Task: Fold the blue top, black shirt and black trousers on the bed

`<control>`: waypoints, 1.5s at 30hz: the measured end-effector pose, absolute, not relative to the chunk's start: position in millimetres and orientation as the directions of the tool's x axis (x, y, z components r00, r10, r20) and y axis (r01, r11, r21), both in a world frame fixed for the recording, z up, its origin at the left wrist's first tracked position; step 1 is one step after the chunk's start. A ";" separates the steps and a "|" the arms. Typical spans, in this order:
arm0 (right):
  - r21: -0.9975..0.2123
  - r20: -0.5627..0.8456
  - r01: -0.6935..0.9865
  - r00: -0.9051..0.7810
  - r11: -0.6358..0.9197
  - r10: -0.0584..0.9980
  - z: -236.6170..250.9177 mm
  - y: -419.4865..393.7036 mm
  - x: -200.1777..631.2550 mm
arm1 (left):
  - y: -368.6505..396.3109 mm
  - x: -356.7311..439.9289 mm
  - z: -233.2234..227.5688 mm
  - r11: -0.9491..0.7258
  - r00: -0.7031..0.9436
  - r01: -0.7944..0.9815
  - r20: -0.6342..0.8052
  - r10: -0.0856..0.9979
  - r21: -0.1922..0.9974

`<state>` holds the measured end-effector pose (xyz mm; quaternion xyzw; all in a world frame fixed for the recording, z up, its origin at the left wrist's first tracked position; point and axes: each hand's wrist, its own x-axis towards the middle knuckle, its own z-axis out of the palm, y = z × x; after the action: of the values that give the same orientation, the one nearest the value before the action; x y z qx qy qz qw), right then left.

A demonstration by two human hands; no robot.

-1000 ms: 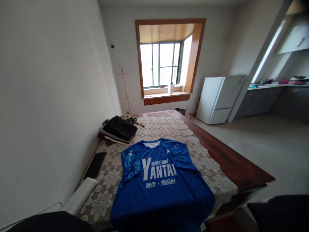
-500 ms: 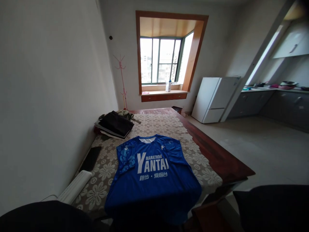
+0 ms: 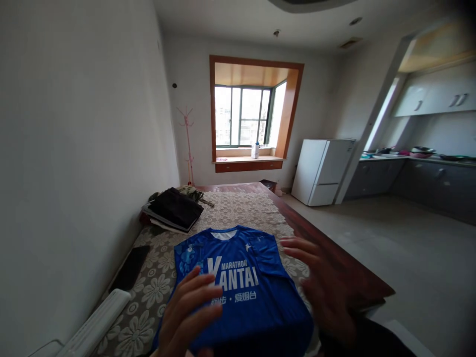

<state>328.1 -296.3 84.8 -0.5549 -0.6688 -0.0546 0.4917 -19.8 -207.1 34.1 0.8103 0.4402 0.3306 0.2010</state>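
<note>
The blue shirt is laid out flat, nothing folded yet, with the left hand and right hand held over it, open and empty.

This is a home, a 1-room flat where the sleeping and cooking areas share an open floor. A bed with a dark wooden frame and a flower-patterned cover stands against the wall, with folded clothes piled on it. Beyond it are a wood-framed bay window, a pink coat stand in the corner and a white fridge. To the right, a kitchen counter carries dishes, with wall cabinets above.
</note>
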 end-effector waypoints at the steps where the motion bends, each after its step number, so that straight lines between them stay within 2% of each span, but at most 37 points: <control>1: -0.465 0.672 0.792 0.025 0.395 0.740 78.7 -282.6 329.3 | -198.0 -10.2 38.4 -0.590 0.469 0.550 0.366 0.804 0.591; 3: -0.461 0.517 0.821 -0.059 0.336 0.854 56.4 -247.6 339.4 | -169.4 8.8 40.4 -0.653 0.580 0.541 0.327 0.746 0.531; 5: -0.423 0.370 0.882 -0.040 0.207 0.928 25.8 -208.9 356.8 | -132.0 23.1 31.3 -0.530 0.513 0.710 0.175 0.840 0.464; 7: -0.354 0.264 0.930 -0.003 0.100 0.964 -4.2 -173.6 374.4 | -95.5 31.3 14.1 -0.413 0.431 0.844 0.024 0.902 0.343; 10: -0.248 0.132 0.968 0.078 -0.044 0.988 -37.2 -135.9 389.1 | -58.0 37.2 -12.7 -0.373 0.384 0.901 -0.008 0.923 0.223; 14: -0.159 0.052 0.972 0.183 -0.173 0.982 -63.1 -116.5 390.4 | -39.2 42.7 -32.5 -0.358 0.368 0.913 -0.015 0.930 0.197; 18: -0.136 0.011 0.974 0.186 -0.183 0.982 -71.0 -112.1 396.4 | -25.7 41.5 -37.3 -0.372 0.383 0.908 -0.022 0.923 0.192; 22: -0.126 -0.044 0.978 0.163 -0.167 0.986 -55.1 -95.2 405.6 | -2.6 40.8 -32.4 -0.387 0.399 0.901 -0.023 0.917 0.193; 28: -0.147 -0.050 0.987 0.062 -0.069 0.997 -48.9 -59.2 396.3 | 23.6 57.1 -32.9 -0.436 0.448 0.877 -0.015 0.894 0.204; 34: -0.178 -0.053 0.979 0.090 -0.098 0.995 -52.4 -39.6 390.1 | 38.4 69.7 -40.8 -0.447 0.461 0.864 -0.006 0.887 0.232; 39: -0.241 0.025 0.960 0.151 -0.141 0.988 -30.3 -60.3 388.3 | 20.5 60.5 -26.7 -0.440 0.455 0.852 0.012 0.890 0.285; 41: -0.341 0.148 0.930 0.194 -0.134 0.970 -23.7 -96.6 390.6 | -12.1 40.8 -17.8 -0.446 0.462 0.830 0.037 0.886 0.334; 42: -0.467 0.293 0.881 0.236 -0.077 0.926 -23.3 -121.5 392.0 | -35.3 27.2 -14.9 -0.462 0.475 0.805 0.063 0.878 0.371; 43: -0.599 0.412 0.800 0.266 0.039 0.872 -25.6 -149.7 392.9 | -62.5 11.8 -14.1 -0.466 0.458 0.720 0.153 0.876 0.514; 45: -0.768 0.520 0.620 0.454 0.163 0.723 -39.1 -210.5 391.2 | -124.5 -20.8 -21.1 -0.378 0.293 0.529 0.254 0.922 0.760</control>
<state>391.2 -210.5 -39.1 -0.6454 -0.5202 0.0465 0.5574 -20.8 -124.5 -21.1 0.7531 0.4816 0.3489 0.2814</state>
